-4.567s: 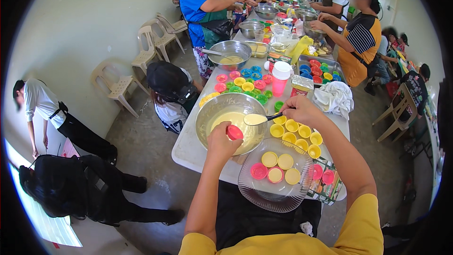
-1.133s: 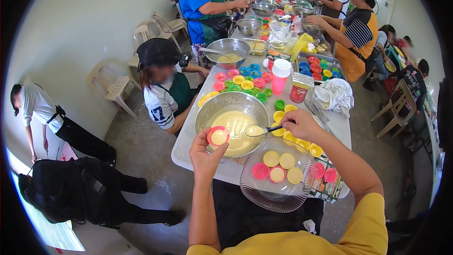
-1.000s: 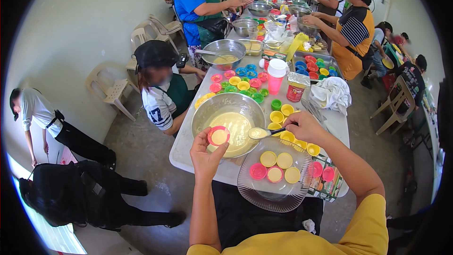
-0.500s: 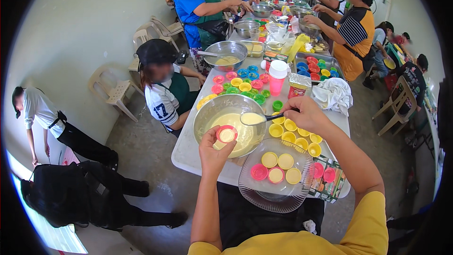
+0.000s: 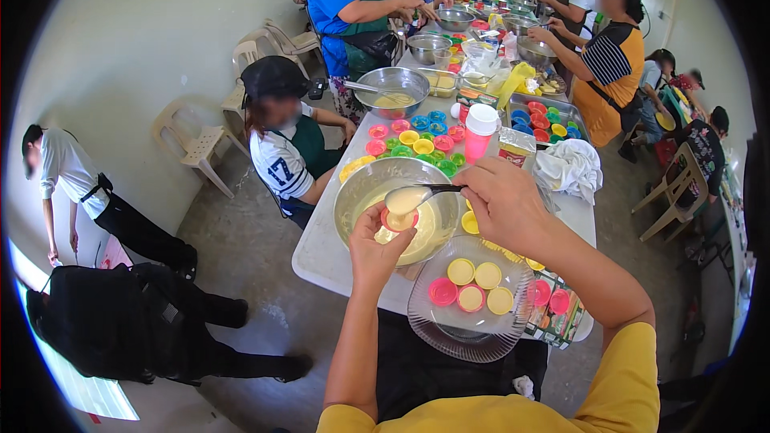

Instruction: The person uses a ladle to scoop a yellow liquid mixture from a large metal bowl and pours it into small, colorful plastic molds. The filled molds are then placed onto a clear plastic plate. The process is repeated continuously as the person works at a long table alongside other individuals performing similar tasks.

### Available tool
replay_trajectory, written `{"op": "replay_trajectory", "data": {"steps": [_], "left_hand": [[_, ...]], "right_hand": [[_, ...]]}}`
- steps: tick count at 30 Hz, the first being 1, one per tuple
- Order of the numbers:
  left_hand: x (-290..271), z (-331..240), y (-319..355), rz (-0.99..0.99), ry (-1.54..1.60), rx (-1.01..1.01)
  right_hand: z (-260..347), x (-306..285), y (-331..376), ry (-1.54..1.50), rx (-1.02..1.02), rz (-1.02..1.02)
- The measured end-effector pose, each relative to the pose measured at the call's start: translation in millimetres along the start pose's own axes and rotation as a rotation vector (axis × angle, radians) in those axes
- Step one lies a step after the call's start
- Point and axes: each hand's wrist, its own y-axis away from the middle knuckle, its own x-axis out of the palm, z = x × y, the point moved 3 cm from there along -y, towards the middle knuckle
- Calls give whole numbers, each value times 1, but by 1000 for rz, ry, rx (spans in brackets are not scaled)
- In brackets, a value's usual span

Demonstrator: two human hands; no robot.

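Note:
In my left hand (image 5: 377, 248) is a small pink cup (image 5: 400, 221), held over a steel mixing bowl (image 5: 349, 212) of pale yellow batter (image 5: 429, 228). My right hand (image 5: 501, 196) grips a black-handled spoon (image 5: 407, 199) from the right. The spoon's bowl is tilted over the pink cup, and batter runs from it into the cup. Nearer to me stands a clear ribbed dish (image 5: 449, 341) with several filled yellow and pink cups (image 5: 488, 275). More yellow cups (image 5: 470, 223) are partly hidden beneath my right hand and forearm.
Colourful empty cups (image 5: 423, 144), a pink tumbler with a white lid (image 5: 480, 132), a box (image 5: 513, 146) and a white cloth (image 5: 568, 168) lie beyond the bowl. A seated person (image 5: 281, 144) is at the left table edge. Another bowl with a whisk (image 5: 393, 92) stands farther off.
The spoon has moved left and tipped over the pink cup, with batter now pouring. My right hand has moved left with it, and my left hand has shifted slightly right.

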Motion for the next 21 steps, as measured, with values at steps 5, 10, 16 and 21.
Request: {"op": "replay_trajectory", "data": {"steps": [5, 10, 16, 21], "left_hand": [[-1, -3, 0, 1, 52, -21], [-1, -12, 2, -16, 58, -5], [-2, -15, 2, -18, 86, -43], [-2, -19, 4, -27, 105, -29]], "right_hand": [[18, -13, -4, 118, -157, -110], [30, -27, -10, 201, -240, -164], [37, -39, -16, 276, -323, -237], [37, -29, -6, 297, -362, -207]]}}
